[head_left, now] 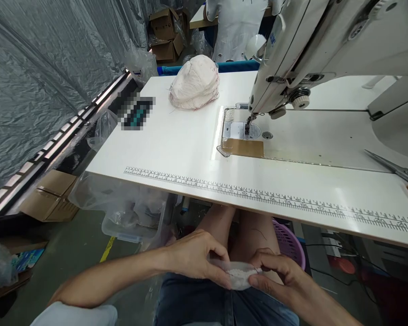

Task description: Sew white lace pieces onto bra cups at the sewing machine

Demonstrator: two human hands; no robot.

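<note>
Over my lap, my left hand (204,258) pinches one end of a small whitish piece of sheer fabric (240,276). My right hand (275,274) grips the other end between thumb and fingers, with a thin dark thread or edge near the fingertips. The piece is bunched and its exact kind cannot be made out. In front of me stands a sewing machine (292,68), its needle and presser foot over the metal plate. A stack of cream fabric pieces (195,81) with frayed edges lies at the table's back left.
The white table (170,140) has a printed ruler along its front edge. Scissors (397,170) lie at the right. Below are a clear plastic bin (132,226), a purple basket (290,244) and a cardboard box (52,194). Another person (238,27) is beyond the table.
</note>
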